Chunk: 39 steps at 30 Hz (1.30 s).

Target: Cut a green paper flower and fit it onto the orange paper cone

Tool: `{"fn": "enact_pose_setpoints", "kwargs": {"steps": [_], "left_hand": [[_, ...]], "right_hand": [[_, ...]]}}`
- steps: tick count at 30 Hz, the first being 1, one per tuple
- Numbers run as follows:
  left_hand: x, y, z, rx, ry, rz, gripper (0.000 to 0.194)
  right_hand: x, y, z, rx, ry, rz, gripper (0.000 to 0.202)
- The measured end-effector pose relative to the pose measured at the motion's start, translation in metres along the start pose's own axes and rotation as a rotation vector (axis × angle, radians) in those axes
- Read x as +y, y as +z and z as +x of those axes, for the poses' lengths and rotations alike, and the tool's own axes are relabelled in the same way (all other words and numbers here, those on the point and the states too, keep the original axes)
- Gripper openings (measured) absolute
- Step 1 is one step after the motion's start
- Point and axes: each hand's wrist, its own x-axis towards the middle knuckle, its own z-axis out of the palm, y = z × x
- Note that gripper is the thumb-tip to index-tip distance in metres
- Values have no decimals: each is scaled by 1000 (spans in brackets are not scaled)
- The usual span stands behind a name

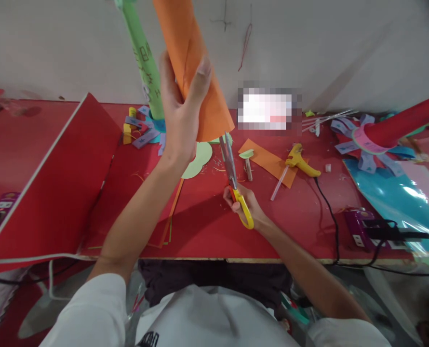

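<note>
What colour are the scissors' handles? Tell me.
Yellow with some orange: the metal scissors in the right hand, head view.

A paper-craft workspace is shown: a red-covered table [207,226] against a plain wall is strewn with coloured paper sheets [268,161], a yellow glue gun [301,161], paper scraps and rolled paper tubes [406,120].

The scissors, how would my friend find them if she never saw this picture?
Start at the long red table and find the big orange paper roll held up by the left hand. Just under its lower edge, the right hand holds the scissors. They alone have silver blades and yellow handles; the yellow glue gun has a cord.
</note>
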Motion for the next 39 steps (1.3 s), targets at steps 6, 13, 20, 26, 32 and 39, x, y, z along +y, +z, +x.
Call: {"fn": "enact_pose_setpoints", "kwargs": {"steps": [6,13,20,26,32,39], "left_hand": [[8,14,-14,-428,235,331,12],[9,11,-5,-382,151,315,17],[-2,2,8,-531,331,362,24],[-6,2,5,-534,366,342,19],[-4,3,3,-536,354,324,16],[-4,6,2,-530,359,313,10]], "right_hand": [[5,-3,-2,47,1,21,75],[10,-5,-2,67,11,18,75],[13,-5,-3,75,36,16,77],[15,-5,-2,77,27,25,75],[18,-4,-2,79,31,26,76],[19,-5,-3,79,31,7,75]]}}
